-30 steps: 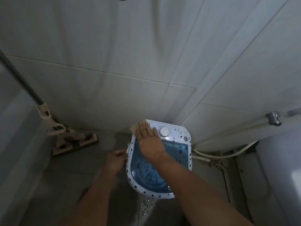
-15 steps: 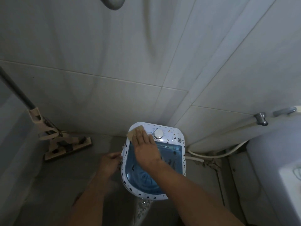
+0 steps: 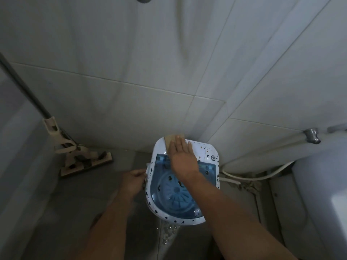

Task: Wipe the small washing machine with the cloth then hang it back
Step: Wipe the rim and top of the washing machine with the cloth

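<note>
A small white washing machine (image 3: 210,152) with dark speckles and a blue see-through lid stands on the floor against the tiled wall. My right hand (image 3: 183,156) lies flat on its control panel at the far end, pressing a tan cloth (image 3: 170,138) whose edge sticks out past my fingertips. The hand covers the dial. My left hand (image 3: 134,180) grips the machine's left side, fingers curled on its rim.
A flat mop (image 3: 84,162) with a long grey handle leans at the left wall. A white hose (image 3: 253,176) runs along the floor right of the machine. A tap (image 3: 311,135) sticks out at the right above a white fixture (image 3: 323,194).
My right hand slid the cloth to the right along the control panel, now covering the dial. The left hand stayed on the machine's side. The camera view shifted slightly.
</note>
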A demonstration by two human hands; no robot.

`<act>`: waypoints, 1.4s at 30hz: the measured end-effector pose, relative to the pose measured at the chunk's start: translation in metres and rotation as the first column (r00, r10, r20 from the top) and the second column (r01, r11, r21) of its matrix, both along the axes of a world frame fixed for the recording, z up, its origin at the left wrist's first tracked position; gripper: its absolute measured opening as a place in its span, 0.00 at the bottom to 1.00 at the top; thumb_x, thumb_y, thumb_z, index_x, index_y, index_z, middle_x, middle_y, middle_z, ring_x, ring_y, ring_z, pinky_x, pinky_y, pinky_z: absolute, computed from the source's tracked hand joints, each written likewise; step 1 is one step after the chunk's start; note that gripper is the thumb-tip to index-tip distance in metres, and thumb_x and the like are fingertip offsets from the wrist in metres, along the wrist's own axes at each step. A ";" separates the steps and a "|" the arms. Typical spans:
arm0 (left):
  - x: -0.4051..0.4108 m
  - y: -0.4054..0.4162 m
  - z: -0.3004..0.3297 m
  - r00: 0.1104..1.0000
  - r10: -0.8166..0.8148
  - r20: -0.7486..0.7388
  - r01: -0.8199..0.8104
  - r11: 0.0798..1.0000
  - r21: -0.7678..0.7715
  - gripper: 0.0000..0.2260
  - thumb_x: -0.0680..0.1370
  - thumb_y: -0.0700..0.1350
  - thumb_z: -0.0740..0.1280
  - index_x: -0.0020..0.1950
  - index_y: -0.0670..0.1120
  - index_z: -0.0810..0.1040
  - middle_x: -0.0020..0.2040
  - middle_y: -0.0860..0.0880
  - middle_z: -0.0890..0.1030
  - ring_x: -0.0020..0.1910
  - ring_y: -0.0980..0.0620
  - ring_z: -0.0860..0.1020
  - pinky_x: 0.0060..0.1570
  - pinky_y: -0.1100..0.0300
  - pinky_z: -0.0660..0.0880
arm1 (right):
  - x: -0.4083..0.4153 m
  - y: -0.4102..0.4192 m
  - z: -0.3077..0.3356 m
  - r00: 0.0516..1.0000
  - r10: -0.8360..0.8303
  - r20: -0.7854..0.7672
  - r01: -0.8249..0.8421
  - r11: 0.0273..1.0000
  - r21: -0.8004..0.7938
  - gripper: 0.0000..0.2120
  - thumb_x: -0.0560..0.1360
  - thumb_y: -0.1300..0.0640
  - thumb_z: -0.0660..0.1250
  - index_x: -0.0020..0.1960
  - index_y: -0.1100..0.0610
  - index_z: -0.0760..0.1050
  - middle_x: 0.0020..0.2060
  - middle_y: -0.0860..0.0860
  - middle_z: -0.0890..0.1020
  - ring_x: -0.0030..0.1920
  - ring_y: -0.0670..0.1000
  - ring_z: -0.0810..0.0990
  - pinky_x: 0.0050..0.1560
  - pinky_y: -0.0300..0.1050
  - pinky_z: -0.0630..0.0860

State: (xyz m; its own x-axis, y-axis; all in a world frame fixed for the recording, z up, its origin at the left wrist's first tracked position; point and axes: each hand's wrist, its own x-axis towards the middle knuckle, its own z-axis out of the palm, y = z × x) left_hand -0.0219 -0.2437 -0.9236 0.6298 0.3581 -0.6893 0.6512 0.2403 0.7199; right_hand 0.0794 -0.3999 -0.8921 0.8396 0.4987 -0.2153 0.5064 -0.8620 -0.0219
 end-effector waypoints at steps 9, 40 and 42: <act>0.000 0.001 -0.004 1.000 -0.017 0.001 0.016 0.999 0.035 0.08 0.79 0.36 0.66 0.54 0.42 0.83 0.47 0.38 0.85 0.47 0.37 0.84 0.52 0.42 0.81 | 0.005 -0.014 -0.005 0.994 0.110 0.022 -0.112 0.981 0.160 0.34 0.81 0.43 0.42 0.74 0.61 0.71 0.78 0.58 0.67 0.79 0.57 0.62 0.81 0.53 0.49; 0.001 0.004 -0.013 0.997 -0.079 -0.012 0.079 0.994 0.069 0.09 0.78 0.39 0.68 0.57 0.39 0.82 0.40 0.40 0.83 0.39 0.43 0.80 0.48 0.47 0.79 | -0.002 -0.116 0.036 0.721 -0.449 -0.527 0.588 -0.005 0.809 0.07 0.75 0.64 0.73 0.41 0.54 0.83 0.34 0.47 0.86 0.35 0.44 0.83 0.41 0.41 0.79; 0.000 0.001 -0.008 0.997 -0.076 -0.009 0.077 0.994 0.072 0.08 0.79 0.39 0.67 0.57 0.40 0.82 0.42 0.40 0.83 0.40 0.44 0.80 0.51 0.46 0.78 | 0.008 -0.122 0.036 0.725 -0.516 -0.456 0.536 0.007 0.844 0.06 0.75 0.62 0.72 0.42 0.53 0.83 0.39 0.49 0.88 0.40 0.47 0.86 0.47 0.42 0.82</act>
